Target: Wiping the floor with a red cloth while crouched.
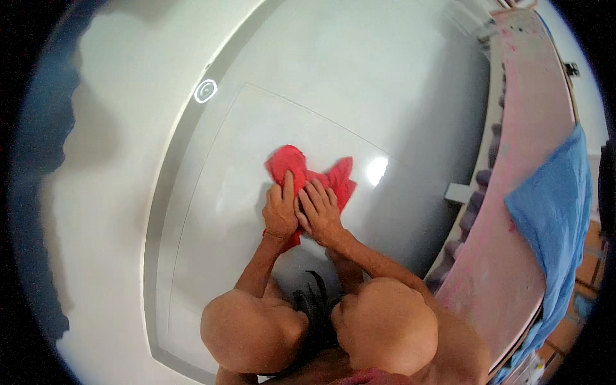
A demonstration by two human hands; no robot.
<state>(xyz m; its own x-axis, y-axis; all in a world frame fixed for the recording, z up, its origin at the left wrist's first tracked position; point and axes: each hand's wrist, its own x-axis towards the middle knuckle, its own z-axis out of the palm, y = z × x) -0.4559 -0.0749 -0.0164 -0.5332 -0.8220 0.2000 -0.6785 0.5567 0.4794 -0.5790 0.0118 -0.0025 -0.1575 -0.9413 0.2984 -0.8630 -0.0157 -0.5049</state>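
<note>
A crumpled red cloth point(341, 178) lies on the glossy pale floor point(250, 125), below the middle of the view. My left hand point(281, 207) presses on its left part, with one finger stretched forward over the fabric. Close beside it, my right hand point(320, 209) rests with spread fingers on the middle of the cloth. Folds of the cloth stick out ahead of the hands, to the right and below the left wrist. Whether either hand pinches the fabric cannot be told. My bent knees are nearer the camera, below the hands.
A raised white ledge point(125, 192) curves along the left, with a round metal fitting point(206, 91) near its inner edge. On the right runs a long pinkish board point(534, 96), a blue cloth point(553, 192) draped over it. A small white block point(458, 193) juts out beside the board.
</note>
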